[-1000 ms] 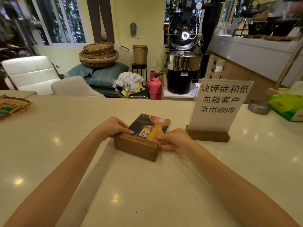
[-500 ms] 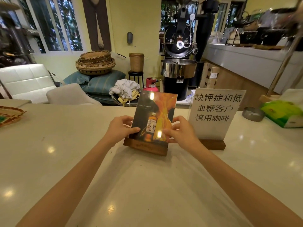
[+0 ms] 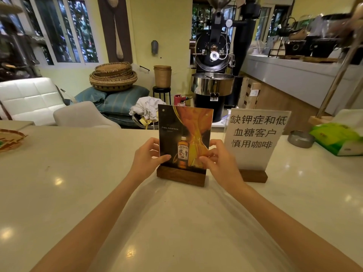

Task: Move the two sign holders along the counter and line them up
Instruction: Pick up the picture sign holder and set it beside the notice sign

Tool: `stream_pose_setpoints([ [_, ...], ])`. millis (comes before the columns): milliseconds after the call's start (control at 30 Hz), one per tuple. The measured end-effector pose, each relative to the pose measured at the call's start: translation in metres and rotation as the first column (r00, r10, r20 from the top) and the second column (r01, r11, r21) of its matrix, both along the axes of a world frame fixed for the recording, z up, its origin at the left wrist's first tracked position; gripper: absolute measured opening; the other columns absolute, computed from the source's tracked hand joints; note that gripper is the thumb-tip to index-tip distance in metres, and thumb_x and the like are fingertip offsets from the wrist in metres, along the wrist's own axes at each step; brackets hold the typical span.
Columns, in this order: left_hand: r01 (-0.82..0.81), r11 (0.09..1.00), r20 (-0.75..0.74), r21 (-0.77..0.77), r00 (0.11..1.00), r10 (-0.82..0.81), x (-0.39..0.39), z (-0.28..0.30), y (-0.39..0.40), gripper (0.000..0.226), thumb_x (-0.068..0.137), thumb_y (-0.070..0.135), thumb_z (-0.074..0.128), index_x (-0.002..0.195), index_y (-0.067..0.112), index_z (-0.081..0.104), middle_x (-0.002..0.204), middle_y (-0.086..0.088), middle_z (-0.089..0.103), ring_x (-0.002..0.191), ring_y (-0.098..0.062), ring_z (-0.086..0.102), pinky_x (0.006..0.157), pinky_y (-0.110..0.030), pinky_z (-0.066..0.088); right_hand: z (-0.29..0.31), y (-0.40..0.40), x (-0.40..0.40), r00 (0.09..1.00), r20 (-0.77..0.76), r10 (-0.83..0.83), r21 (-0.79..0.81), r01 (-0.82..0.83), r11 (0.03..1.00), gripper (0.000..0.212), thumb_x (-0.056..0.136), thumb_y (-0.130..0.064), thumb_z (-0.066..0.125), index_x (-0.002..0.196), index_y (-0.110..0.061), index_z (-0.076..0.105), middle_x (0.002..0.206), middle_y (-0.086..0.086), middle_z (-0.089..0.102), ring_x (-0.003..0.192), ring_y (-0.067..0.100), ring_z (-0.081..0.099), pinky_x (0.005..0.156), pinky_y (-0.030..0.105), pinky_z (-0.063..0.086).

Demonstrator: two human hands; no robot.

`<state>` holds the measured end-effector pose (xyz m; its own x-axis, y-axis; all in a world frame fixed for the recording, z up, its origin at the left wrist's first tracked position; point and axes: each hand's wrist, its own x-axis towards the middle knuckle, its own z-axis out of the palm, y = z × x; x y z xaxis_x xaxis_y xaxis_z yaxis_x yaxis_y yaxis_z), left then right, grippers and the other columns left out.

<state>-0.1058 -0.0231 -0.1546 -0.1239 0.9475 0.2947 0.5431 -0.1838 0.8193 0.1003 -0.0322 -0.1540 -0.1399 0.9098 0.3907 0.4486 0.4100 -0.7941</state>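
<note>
Compared with one second ago, the whisky sign holder (image 3: pixel 184 142) has changed from lying tilted back on the tabletop (image 3: pixel 82 183) to standing upright on its wooden base. Half a second ago it was leaning slightly; it now stands nearly vertical and appears squarer to the viewer. Both hands have moved from the base up to the panel edges.

The left hand (image 3: pixel 146 159) grips the left edge of the panel, thumb on the front face, fingers (image 3: pixel 152 143) wrapped behind. The right hand (image 3: pixel 220 160) grips the right edge the same way. Both hands are closed on the panel.

Count: two sign holders. The second, a text sign holder (image 3: pixel 255 140) with a white card and Chinese characters, stands just to the right of the first, its wooden base set slightly farther back. The right hand overlaps its lower left corner in view; contact cannot be determined.

Other items on the tabletop: one metal ashtray (image 3: pixel 300 138), one green tissue pack (image 3: pixel 336 139) at the right, one woven tray (image 3: pixel 9 139) at the left edge.
</note>
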Motion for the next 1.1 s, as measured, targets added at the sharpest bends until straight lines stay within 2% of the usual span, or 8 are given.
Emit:
stream_pose_setpoints([
  [200, 0.0, 1.0, -0.017, 0.023, 1.0, 0.0, 0.013, -0.006, 0.001, 0.037, 0.078, 0.018, 0.069, 0.108, 0.009, 0.05, 0.099, -0.002, 0.058, 0.088, -0.023, 0.061, 0.072, -0.031, 0.053, -0.004, -0.004, 0.008, 0.997, 0.069, -0.041, 0.038, 0.038, 0.999, 0.035, 0.086, -0.015, 0.058, 0.118, -0.009, 0.042, 0.096, 0.006, 0.063, 0.089, 0.014, 0.059, 0.08, 0.025, 0.048],
  [467, -0.021, 0.999, -0.039, 0.024, 0.999, 0.022, 0.015, -0.01, 0.003, 0.039, 0.079, 0.022, 0.068, 0.111, 0.011, 0.049, 0.107, -0.008, 0.061, 0.096, -0.023, 0.059, 0.074, -0.029, 0.05, -0.005, -0.003, 0.01, 0.995, 0.096, -0.041, 0.049, 0.036, 0.998, 0.037, 0.087, -0.018, 0.057, 0.12, -0.01, 0.04, 0.105, 0.01, 0.064, 0.09, 0.015, 0.06, 0.077, 0.024, 0.051],
  [633, -0.052, 0.996, -0.012, 0.077, 0.999, 0.053, 0.021, -0.006, -0.003, 0.051, 0.077, 0.023, 0.07, 0.12, 0.013, 0.045, 0.108, 0.003, 0.055, 0.096, -0.013, 0.053, 0.062, -0.01, 0.04, -0.008, -0.009, 0.025, 0.993, 0.065, -0.094, 0.133, 0.084, 0.987, 0.04, 0.084, -0.023, 0.061, 0.119, -0.015, 0.043, 0.087, -0.002, 0.062, 0.077, 0.012, 0.061, 0.067, 0.007, 0.043],
  [733, -0.053, 0.994, -0.019, 0.097, 0.998, 0.055, 0.023, -0.006, -0.007, 0.057, 0.075, 0.022, 0.072, 0.124, 0.016, 0.043, 0.103, 0.003, 0.057, 0.093, -0.012, 0.054, 0.069, -0.013, 0.042, -0.015, -0.016, 0.048, 0.98, 0.023, -0.198, 0.165, 0.192, 0.967, 0.02, 0.082, -0.019, 0.064, 0.098, -0.019, 0.053, 0.077, -0.003, 0.061, 0.07, 0.014, 0.061, 0.072, 0.02, 0.053],
  [833, -0.075, 0.988, -0.038, 0.133, 0.996, 0.081, 0.026, -0.007, -0.011, 0.06, 0.074, 0.018, 0.073, 0.126, 0.015, 0.043, 0.101, -0.003, 0.062, 0.092, -0.012, 0.055, 0.082, -0.024, 0.042, -0.019, -0.019, 0.078, 0.924, -0.127, -0.36, 0.022, 0.365, 0.931, 0.013, 0.08, -0.015, 0.066, 0.09, -0.016, 0.057, 0.081, 0.001, 0.061, 0.078, 0.023, 0.063, 0.074, 0.04, 0.058],
  [933, -0.096, 0.985, -0.028, 0.141, 0.994, 0.101, 0.033, -0.008, -0.013, 0.063, 0.074, 0.019, 0.073, 0.128, 0.014, 0.041, 0.108, -0.008, 0.063, 0.093, -0.013, 0.054, 0.081, -0.026, 0.042, -0.014, -0.019, 0.104, 0.836, -0.215, -0.504, -0.095, 0.496, 0.863, 0.042, 0.079, -0.016, 0.068, 0.113, -0.012, 0.046, 0.095, 0.0, 0.054, 0.087, 0.02, 0.058, 0.077, 0.036, 0.054],
  [1000, -0.104, 0.985, -0.017, 0.136, 0.994, 0.108, 0.037, -0.008, -0.013, 0.066, 0.074, 0.02, 0.073, 0.129, 0.014, 0.039, 0.118, -0.013, 0.062, 0.094, -0.016, 0.055, 0.079, -0.028, 0.044, -0.012, -0.016, 0.115, 0.841, -0.208, -0.5, -0.14, 0.48, 0.866, 0.057, 0.077, -0.018, 0.07, 0.124, -0.013, 0.038, 0.106, -0.001, 0.049, 0.095, 0.018, 0.052, 0.077, 0.03, 0.047],
  [1100, -0.112, 0.985, -0.009, 0.128, 0.993, 0.114, 0.039, -0.007, -0.014, 0.068, 0.073, 0.02, 0.074, 0.13, 0.014, 0.038, 0.123, -0.015, 0.06, 0.103, -0.024, 0.058, 0.079, -0.028, 0.044, -0.007, -0.009, 0.124, 0.92, -0.125, -0.372, -0.235, 0.337, 0.912, 0.051, 0.08, -0.018, 0.067, 0.124, -0.014, 0.043, 0.111, -0.003, 0.052, 0.099, 0.017, 0.052, 0.079, 0.029, 0.046],
])
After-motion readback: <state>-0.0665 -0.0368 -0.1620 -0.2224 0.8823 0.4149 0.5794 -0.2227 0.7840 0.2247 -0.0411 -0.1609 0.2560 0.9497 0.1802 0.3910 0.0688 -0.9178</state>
